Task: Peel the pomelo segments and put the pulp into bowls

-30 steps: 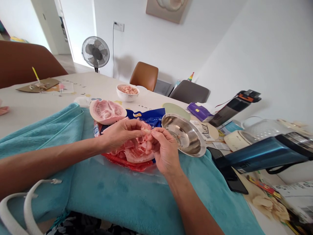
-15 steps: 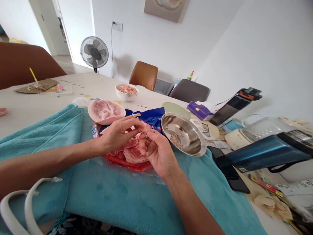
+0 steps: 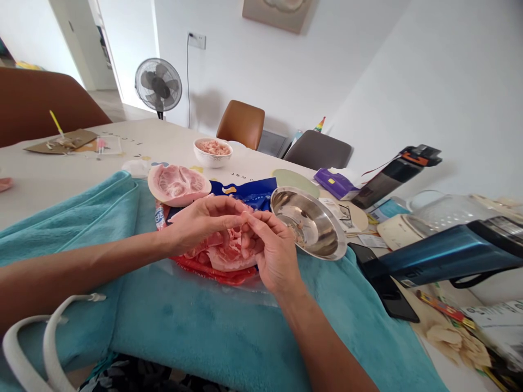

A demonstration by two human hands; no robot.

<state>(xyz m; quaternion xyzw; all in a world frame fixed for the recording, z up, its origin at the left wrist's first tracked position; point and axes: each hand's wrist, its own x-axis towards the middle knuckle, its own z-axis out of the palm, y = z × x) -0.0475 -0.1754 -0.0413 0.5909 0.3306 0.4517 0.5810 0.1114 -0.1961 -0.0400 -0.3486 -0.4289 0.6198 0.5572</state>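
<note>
My left hand [image 3: 200,222] and my right hand [image 3: 272,247] meet over a torn-open pink pomelo piece [image 3: 229,255] that lies on a red and blue plastic bag [image 3: 245,194]. The fingertips of both hands pinch together on a bit of the pink flesh at its top. An empty pomelo rind half [image 3: 177,185] sits just behind my left hand. A steel bowl [image 3: 318,239] with a few scraps in it stands right of my right hand.
A teal towel [image 3: 196,321] covers the near table. A white bowl of pink flesh [image 3: 211,152] stands further back. Blue flasks [image 3: 445,253], a black phone [image 3: 382,286], glasses and papers crowd the right side. Chairs and a fan [image 3: 158,87] stand beyond the table.
My right hand dipped toward the fruit half a second ago and has come back up, its fingertips meeting my left hand's again. The left hand has barely moved.
</note>
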